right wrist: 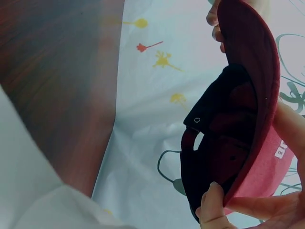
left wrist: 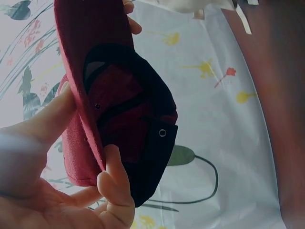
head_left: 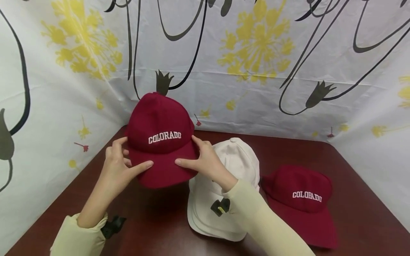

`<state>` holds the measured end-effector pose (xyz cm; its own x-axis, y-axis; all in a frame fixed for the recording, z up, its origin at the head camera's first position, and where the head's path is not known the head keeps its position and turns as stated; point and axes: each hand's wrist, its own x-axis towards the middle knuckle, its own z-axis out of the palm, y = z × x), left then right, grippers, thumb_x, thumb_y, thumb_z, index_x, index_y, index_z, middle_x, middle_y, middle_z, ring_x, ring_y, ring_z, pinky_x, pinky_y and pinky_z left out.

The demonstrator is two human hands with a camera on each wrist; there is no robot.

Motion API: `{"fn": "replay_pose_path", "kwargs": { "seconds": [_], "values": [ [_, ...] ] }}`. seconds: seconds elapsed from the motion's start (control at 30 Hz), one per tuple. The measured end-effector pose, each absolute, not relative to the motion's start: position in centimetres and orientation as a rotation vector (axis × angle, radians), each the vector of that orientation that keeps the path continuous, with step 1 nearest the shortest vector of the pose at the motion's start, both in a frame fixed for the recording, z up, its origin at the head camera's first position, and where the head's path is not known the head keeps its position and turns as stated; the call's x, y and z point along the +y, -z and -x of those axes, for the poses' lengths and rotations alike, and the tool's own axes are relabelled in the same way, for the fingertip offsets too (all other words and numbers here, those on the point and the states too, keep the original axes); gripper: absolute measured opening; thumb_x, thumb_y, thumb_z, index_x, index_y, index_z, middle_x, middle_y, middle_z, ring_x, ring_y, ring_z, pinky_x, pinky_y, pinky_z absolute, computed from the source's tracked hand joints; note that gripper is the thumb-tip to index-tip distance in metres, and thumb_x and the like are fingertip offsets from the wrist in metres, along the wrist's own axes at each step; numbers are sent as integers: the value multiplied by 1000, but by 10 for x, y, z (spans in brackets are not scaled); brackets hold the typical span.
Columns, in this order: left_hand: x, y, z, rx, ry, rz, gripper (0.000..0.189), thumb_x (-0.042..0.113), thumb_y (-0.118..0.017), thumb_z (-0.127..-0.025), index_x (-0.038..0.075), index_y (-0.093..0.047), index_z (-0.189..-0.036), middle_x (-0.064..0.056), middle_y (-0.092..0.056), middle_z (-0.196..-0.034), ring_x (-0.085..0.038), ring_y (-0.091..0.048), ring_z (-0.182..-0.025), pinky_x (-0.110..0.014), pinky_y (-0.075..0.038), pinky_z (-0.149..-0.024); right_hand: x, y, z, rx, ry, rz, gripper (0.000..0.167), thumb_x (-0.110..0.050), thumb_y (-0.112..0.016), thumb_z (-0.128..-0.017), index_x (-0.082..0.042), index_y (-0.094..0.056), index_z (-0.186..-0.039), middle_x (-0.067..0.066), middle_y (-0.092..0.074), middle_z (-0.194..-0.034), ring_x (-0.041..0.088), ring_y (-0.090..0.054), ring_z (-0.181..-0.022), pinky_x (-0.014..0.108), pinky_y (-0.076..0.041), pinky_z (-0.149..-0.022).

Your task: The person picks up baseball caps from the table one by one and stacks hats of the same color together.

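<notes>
Both hands hold up a dark red baseball cap (head_left: 161,121) with white COLORADO lettering, its front and brim facing me. My left hand (head_left: 118,163) grips the cap's left side, thumb on top of the brim and fingers beneath. On the other side my right hand (head_left: 208,160) pinches it the same way. In the left wrist view the dark inside of the cap (left wrist: 128,105) shows, with a strap and a metal eyelet. The right wrist view looks into the cap (right wrist: 224,124) too, past the opening above its back strap.
Stacked white caps (head_left: 217,213) lie on the dark reddish table (head_left: 153,227), partly behind my right forearm. A second red COLORADO cap (head_left: 299,199) rests to their right. A white patterned sheet (head_left: 205,64) hangs behind and at both sides.
</notes>
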<state>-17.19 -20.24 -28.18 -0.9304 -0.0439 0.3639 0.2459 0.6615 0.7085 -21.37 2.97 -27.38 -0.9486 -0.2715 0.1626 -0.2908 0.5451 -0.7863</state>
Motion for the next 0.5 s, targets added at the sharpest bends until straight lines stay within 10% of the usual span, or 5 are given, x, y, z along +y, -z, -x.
{"fn": "replay_pose_path", "kwargs": {
  "seconds": [0.5],
  "values": [
    [-165,277,180,-2499,1201,297,82,22,-79,-73,-3,-27,-132,-23,-38,-106,-29,-52,-74,-38,-46,-66,67,271,199,-2654,-1437,-483,88,-27,-76,-74,0,-27,-142,13,-47,-127,23,-44,-114,36,-41,-91]
  ]
}}
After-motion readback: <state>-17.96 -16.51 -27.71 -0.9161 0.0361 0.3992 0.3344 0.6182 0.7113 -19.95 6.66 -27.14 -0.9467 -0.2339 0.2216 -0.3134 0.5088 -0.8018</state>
